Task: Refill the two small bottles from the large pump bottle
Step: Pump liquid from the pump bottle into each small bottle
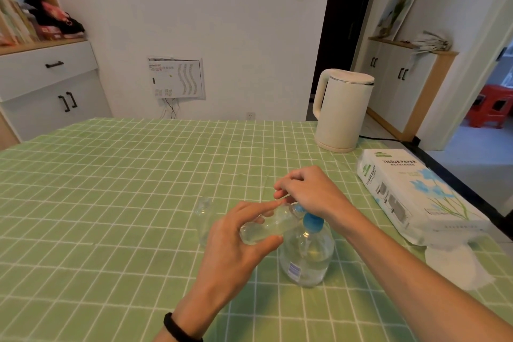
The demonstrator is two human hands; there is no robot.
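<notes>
Nearest me, a black wristband (177, 329) circles my left wrist at the near edge of the view. Just beyond it my left hand (236, 247) grips a small clear bottle (265, 228), thumb under it and fingers curled over its top. The bottle lies tilted almost on its side, its mouth pointing right toward the blue pump head (312, 223).

That pump head tops the large pump bottle (306, 257), which stands upright on the desk (111, 189) just right of my left hand and is clear, with clear liquid inside. My right hand (308, 191) sits over the pump head, its fingers curled inward. Whether they pinch anything I cannot tell, since the hand covers the nozzle.

Left of my left hand, the second small bottle (204, 216) stands upright on the green checked cloth, partly hidden behind my fingers.

Far right on the desk stands a cream electric kettle (342, 110), its handle to the left. Nearer, along the right edge, lies a pack of tissue paper (410, 191), and a loose white tissue (455, 266) lies just beside its near end. The kettle and the pack sit well apart from the bottles.
</notes>
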